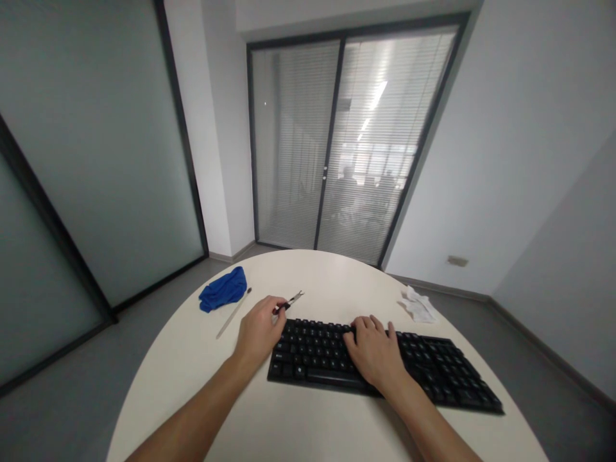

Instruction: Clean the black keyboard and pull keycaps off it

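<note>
Lying under the spread right hand (375, 350), the keyboard (320, 348) adjoins the left hand (260, 328) (grasping a dark-handled tool (288, 304)).

A long black keyboard (327, 350) with pale marks on its keys, flat on the desk (289, 423), partly under the right hand (375, 350), a small tool (290, 303) with dark handles and a shiny forked tip, in the left hand (262, 324), by the keyboard's far left corner
</note>
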A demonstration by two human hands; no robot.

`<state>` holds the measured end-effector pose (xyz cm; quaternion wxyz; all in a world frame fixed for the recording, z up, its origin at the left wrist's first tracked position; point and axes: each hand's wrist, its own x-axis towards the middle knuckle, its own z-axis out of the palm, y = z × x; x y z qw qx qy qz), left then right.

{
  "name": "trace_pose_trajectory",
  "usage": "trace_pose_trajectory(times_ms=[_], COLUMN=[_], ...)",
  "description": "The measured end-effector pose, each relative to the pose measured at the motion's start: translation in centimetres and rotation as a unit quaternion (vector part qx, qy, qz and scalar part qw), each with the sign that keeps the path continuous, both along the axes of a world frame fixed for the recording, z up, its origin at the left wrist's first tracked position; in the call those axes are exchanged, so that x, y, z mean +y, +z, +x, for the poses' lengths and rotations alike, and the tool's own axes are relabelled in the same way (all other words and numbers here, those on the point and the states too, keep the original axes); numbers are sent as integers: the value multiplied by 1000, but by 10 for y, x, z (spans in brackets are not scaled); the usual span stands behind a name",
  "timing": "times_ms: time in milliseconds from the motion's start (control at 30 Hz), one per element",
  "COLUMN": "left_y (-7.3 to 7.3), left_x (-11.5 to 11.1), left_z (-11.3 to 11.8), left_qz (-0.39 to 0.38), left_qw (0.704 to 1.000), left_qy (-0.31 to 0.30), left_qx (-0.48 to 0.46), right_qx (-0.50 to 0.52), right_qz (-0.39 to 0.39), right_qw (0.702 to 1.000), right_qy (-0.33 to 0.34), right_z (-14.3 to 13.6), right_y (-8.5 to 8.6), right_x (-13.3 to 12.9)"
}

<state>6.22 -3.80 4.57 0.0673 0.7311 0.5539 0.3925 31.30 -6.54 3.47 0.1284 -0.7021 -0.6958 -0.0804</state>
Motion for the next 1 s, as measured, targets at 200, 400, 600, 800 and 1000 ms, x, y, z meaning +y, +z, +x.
trace_pose_trajectory(times_ms=[200,400,600,800,1000], left_y=[2,-3,-4,3,-9], left_x=[-11,-12,-20,-23,4], left_z=[12,24,32,28,-3], left_qz=[33,-61,-102,-91,-51], left_qw=[995,973,962,965,993], left_qy=[-87,-133,-181,-196,-86], left_qx=[-29,-176,-174,-147,-70], right_qx=[59,40,17,27,120], right_qz=[66,121,162,163,122], right_qw=[986,938,930,940,956], right_qy=[143,323,329,298,238], right_z=[-10,-25,-23,-22,-19], right_y=[11,15,6,8,3], right_x=[-3,-11,-8,-5,-2])
